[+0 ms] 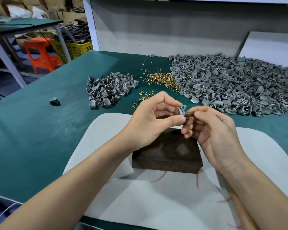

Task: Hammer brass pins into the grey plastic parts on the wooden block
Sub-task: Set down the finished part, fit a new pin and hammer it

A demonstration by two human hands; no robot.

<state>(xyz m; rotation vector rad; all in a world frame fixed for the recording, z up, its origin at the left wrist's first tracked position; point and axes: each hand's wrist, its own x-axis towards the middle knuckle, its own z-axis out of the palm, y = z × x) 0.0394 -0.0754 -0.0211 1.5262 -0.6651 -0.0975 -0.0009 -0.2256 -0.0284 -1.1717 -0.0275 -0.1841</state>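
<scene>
- Fingertips of the left hand pinch one grey plastic part by its sides. The right hand pinches a brass pin against it, and both are held above the wooden block.
- This part looks light, stiff and smooth, so it may skid under a blow; its flat sides seem the best hold. That pin is tiny and easily dropped.
- Under the block lies a white board, with open surface toward 6 o'clock.
- Green mat gives room at 9 o'clock.
- Loose brass pins lie at 12 o'clock, a small part pile at 10 and the big heap at 2, crowding that side.
</scene>
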